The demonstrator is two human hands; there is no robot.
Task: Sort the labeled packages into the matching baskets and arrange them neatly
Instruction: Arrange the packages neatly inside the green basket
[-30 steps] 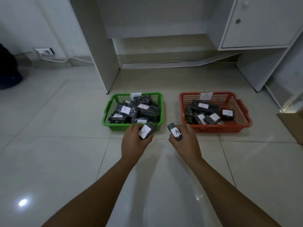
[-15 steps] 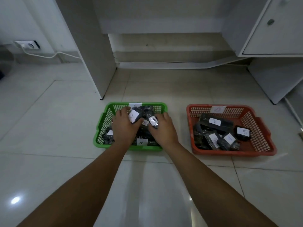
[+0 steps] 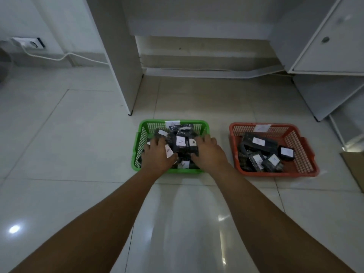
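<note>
The green basket (image 3: 137, 146) sits on the floor, piled with several black wrapped packages carrying white labels. One package (image 3: 180, 141) faces up in the middle and another marked A (image 3: 194, 143) lies beside it. My left hand (image 3: 157, 154) rests palm down on the left of the pile, fingers spread, with a labelled package (image 3: 168, 151) at its thumb. My right hand (image 3: 208, 152) rests palm down on the right of the pile, touching the A package. To the right, the red basket (image 3: 303, 146) holds several black labelled packages (image 3: 258, 141).
White desk panels stand behind the baskets, with a leg (image 3: 126, 75) at the left and a cabinet (image 3: 325, 46) at the right. A wall socket with a white cable (image 3: 29, 43) is at the far left. A cardboard edge (image 3: 354, 170) lies right of the red basket.
Both hands carried a labelled package each from the floor in front into the green basket. They have now lowered flat onto the pile, and the view has moved closer.
</note>
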